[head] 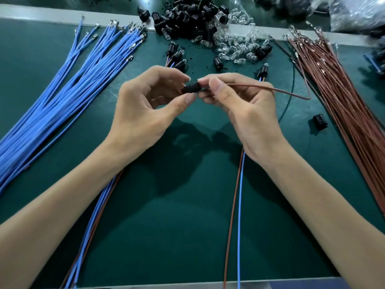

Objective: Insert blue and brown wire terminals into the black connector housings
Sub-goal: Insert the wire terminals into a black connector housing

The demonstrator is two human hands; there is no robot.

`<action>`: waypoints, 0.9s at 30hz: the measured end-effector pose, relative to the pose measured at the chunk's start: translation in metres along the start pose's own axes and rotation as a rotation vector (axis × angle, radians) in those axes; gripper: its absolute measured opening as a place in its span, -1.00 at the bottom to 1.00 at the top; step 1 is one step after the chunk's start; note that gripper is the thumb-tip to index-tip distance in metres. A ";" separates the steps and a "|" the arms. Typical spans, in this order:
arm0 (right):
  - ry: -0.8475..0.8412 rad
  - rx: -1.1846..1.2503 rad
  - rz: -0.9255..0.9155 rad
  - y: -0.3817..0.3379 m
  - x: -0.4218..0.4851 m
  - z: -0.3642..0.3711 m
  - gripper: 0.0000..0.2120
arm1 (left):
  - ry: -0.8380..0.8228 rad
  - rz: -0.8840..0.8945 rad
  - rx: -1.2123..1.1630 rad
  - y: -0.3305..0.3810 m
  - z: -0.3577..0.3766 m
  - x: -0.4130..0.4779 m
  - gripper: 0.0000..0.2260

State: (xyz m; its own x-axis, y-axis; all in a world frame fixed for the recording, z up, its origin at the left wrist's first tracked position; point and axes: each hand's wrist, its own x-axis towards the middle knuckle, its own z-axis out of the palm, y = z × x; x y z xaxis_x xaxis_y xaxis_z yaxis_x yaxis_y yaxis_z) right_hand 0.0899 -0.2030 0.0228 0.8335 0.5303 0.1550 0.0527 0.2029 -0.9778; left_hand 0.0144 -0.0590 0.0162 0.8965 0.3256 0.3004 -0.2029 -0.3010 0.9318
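Mat centre, housing meets brown wire, bundles flanking

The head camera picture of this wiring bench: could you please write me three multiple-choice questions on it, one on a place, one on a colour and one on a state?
1. Where does the bundle of blue wires lie on the green mat?
A. on the person's left
B. on the person's right
C. in the person's hands

2. What colour is the loose wire that the right hand pinches?
A. blue
B. yellow
C. brown

3. What is the left hand doing?
A. resting flat on the mat
B. pinching a black housing
C. holding a glass bulb

Answers:
1 A, the blue bundle fans out along the left side of the mat.
2 C, a brown wire runs rightwards from the right hand's fingers.
3 B, its thumb and fingers close on the housing above the mat.
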 end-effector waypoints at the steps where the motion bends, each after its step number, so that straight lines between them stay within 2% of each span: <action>1: 0.007 -0.020 -0.006 0.000 0.000 -0.001 -0.90 | -0.005 -0.003 -0.008 0.000 0.000 0.000 -0.81; 6: 0.079 -0.104 -0.066 0.000 -0.001 0.000 -0.86 | -0.022 -0.020 -0.027 0.001 0.003 -0.001 -0.84; 13: 0.077 -0.208 -0.053 0.001 0.000 -0.003 -0.89 | -0.008 -0.019 -0.018 0.003 0.005 -0.003 -0.82; 16: 0.026 -0.168 -0.016 0.003 0.001 -0.005 -0.97 | 0.002 -0.039 -0.008 0.002 0.005 -0.003 -0.84; 18: -0.018 -0.063 0.017 0.002 0.002 -0.007 -0.87 | 0.023 -0.057 -0.020 0.000 0.005 -0.002 -0.86; 20: 0.015 0.006 0.020 0.000 0.004 -0.008 -0.86 | 0.033 -0.054 -0.005 0.000 0.004 -0.002 -0.87; 23: 0.080 -0.134 -0.033 -0.001 0.004 -0.006 -0.88 | 0.019 -0.013 0.079 0.002 0.004 -0.004 -0.85; 25: 0.037 -0.273 -0.056 0.003 0.002 -0.006 -0.87 | 0.007 0.012 0.136 0.004 0.005 -0.006 -0.84; 27: 0.004 -0.248 -0.035 0.003 0.002 -0.006 -0.93 | 0.024 0.011 0.177 0.005 0.006 -0.006 -0.84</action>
State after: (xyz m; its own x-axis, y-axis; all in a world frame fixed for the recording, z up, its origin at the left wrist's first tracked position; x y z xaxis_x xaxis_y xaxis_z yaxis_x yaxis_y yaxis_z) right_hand 0.0947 -0.2064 0.0197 0.8309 0.5232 0.1892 0.2145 0.0125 -0.9766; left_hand 0.0101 -0.0677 0.0176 0.8846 0.3422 0.3167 -0.1379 -0.4569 0.8788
